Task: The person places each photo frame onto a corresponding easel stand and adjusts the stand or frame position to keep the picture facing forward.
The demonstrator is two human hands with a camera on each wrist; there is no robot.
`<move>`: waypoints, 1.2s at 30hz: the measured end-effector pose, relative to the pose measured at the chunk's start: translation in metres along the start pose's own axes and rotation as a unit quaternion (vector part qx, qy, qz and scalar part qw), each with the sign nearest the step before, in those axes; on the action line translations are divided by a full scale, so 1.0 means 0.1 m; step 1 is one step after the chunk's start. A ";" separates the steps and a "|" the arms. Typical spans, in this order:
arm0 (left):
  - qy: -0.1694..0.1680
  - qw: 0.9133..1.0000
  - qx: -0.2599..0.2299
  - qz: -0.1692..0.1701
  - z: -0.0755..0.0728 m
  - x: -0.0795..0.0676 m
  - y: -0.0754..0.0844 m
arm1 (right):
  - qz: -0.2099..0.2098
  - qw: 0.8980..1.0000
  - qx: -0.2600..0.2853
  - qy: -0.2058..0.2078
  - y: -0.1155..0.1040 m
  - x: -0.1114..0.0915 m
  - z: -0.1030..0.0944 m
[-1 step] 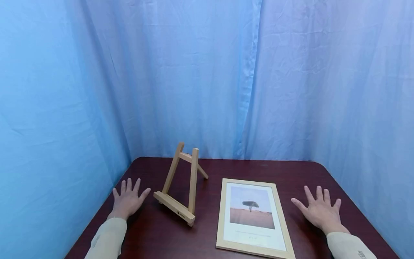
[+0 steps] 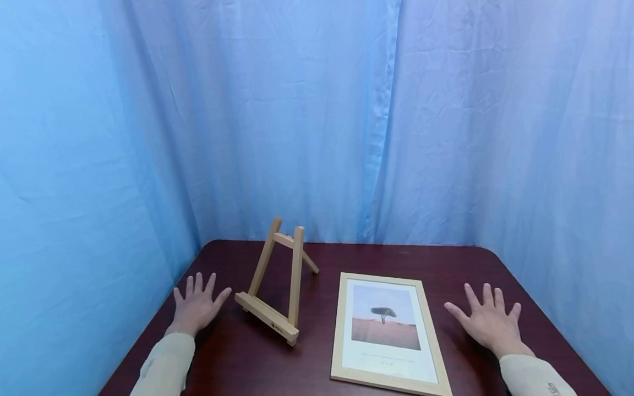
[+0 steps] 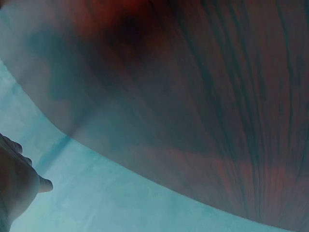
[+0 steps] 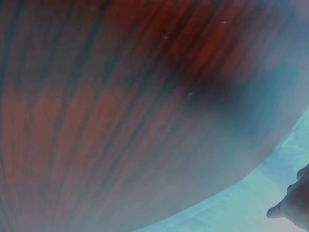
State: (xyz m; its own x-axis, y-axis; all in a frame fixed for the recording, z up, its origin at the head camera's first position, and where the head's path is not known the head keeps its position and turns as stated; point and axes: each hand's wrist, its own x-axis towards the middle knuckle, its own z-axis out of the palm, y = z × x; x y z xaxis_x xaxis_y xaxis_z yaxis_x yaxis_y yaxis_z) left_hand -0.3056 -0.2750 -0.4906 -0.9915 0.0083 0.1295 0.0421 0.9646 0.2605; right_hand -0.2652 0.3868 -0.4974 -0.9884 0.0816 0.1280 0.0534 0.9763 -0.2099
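My left hand [image 2: 195, 311] is held palm down with its fingers spread, at the left side of the table, holding nothing. Just right of its thumb stands a small wooden easel [image 2: 267, 318], with two front legs, a crossbar, a ledge and a rear leg. A light wood picture frame [image 2: 386, 333] lies flat, face up, right of the easel; its print shows a lone tree. Beyond the frame's right edge, my right hand [image 2: 492, 325] has spread fingers and holds nothing. Each wrist view catches only part of a hand [image 3: 17, 181] at its lower edge.
The dark red-brown table [image 2: 396, 258] has rounded far corners. Pale blue curtains [image 2: 297, 121] hang behind it and along both sides. Bare tabletop separates the easel from the frame.
My right hand has shifted very slightly to the left. The easel and the picture frame have stayed where they were.
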 end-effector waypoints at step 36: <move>0.077 0.991 0.052 0.099 -0.35 -0.24 0.66 | -0.031 0.999 0.035 -0.015 -0.30 -0.18 -0.17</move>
State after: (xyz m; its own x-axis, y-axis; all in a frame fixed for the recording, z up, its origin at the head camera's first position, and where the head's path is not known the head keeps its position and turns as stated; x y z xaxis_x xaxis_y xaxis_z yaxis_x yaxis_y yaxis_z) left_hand -0.2751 -0.2206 -0.4429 -0.9345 0.1671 0.3145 0.2129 0.9700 0.1172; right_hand -0.2470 0.3593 -0.4771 -0.9933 0.0144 0.1148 -0.0172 0.9627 -0.2699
